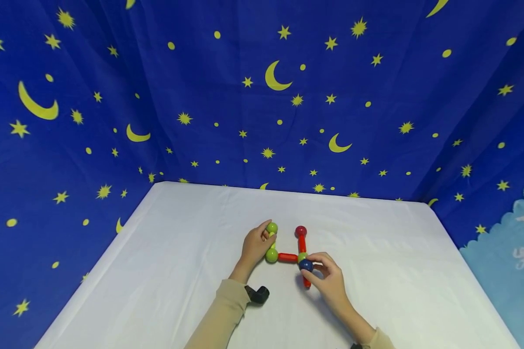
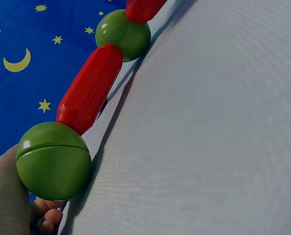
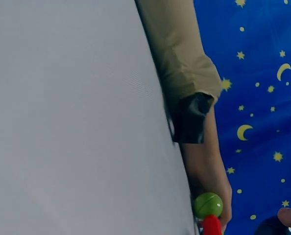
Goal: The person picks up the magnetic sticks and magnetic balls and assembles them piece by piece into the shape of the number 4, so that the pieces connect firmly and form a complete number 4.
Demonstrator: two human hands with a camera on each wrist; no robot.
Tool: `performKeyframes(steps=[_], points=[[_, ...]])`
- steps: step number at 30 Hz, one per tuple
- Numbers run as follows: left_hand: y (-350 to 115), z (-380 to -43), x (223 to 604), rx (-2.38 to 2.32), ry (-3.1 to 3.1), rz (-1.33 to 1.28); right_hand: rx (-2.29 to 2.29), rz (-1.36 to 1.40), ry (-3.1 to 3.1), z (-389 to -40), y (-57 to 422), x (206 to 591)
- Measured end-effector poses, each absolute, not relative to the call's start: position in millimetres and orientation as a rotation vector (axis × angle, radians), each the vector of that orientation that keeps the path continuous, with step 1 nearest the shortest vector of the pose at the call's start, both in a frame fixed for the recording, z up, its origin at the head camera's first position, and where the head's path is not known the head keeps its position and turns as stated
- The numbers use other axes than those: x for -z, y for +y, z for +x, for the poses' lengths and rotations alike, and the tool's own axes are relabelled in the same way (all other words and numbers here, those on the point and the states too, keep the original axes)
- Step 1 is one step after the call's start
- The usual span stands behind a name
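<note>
My left hand [image 1: 254, 247] grips a yellow-green rod [image 1: 272, 240] between a far green ball [image 1: 272, 227] and a near green ball [image 1: 271, 255]. From that near ball a red rod [image 1: 287, 258] runs right to another green ball [image 1: 302, 256]. A second red rod [image 1: 302, 244] leads away from there to a red ball [image 1: 301, 231]. Between thumb and fingers, my right hand [image 1: 329, 276] pinches a dark blue ball [image 1: 306, 265], which overlaps the right green ball in the head view. Another red rod [image 1: 307, 282] shows below the blue ball, its upper part hidden.
A white cloth covers the table [image 1: 179, 252]. Behind and beside it hang blue curtains [image 1: 227, 97] with yellow moons and stars. A black wrist camera [image 1: 257, 294] sits at the left sleeve, close to the tabletop. Light blue fabric [image 1: 515, 257] hangs at the right.
</note>
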State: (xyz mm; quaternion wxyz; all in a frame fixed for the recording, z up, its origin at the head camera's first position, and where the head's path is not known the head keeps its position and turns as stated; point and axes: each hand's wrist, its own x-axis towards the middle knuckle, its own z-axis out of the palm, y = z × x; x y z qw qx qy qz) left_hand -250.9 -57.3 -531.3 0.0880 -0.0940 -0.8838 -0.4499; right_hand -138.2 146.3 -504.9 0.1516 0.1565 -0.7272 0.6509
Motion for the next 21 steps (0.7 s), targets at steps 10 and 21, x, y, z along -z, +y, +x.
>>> performKeyframes(steps=[10, 21], points=[[-57, -253, 534, 1.334, -2.633, -0.285, -1.871, 0.379, -2.079, -119, 148, 509], [-57, -254, 534, 1.341, -2.64, -0.269, -1.845, 0.394, -2.085, -106, 151, 514]])
